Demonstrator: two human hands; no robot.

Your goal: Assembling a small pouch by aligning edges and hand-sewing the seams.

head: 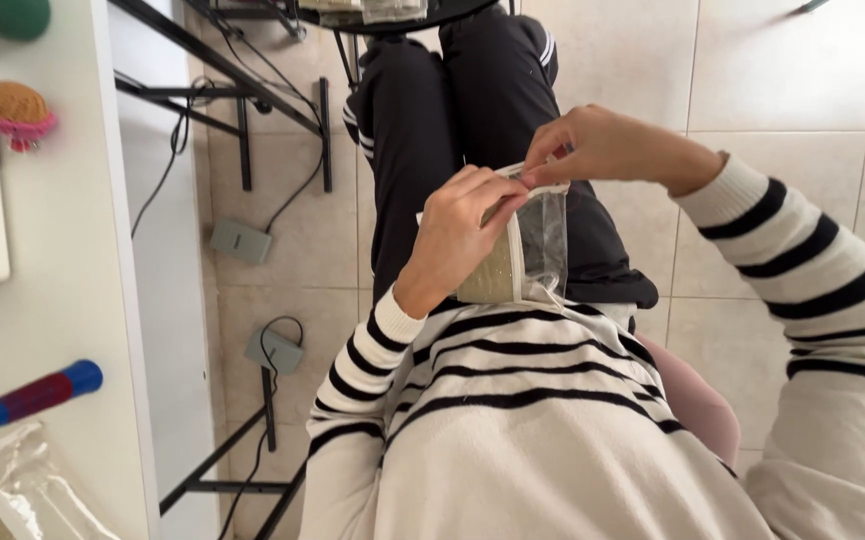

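Both hands up over the lap: left hand (462,225) grips the pouch (522,250) along its side, right hand (592,145) pinches its top edge. Pouch hangs upright between them, clear front, beige back, above the dark trousers (432,120). Off to the side, the white counter (62,300) carries a blue-red tube (27,398) and a pink-based pincushion (15,112); cables and two grey boxes (240,240) lie on the floor.

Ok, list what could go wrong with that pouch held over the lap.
1. The clear-fronted pouch hangs above the lap and tiled floor, gripped only at its top edge by the left hand and right hand; a slip would likely drop it.
2. Pulling the top edge two ways may tear the clear film.
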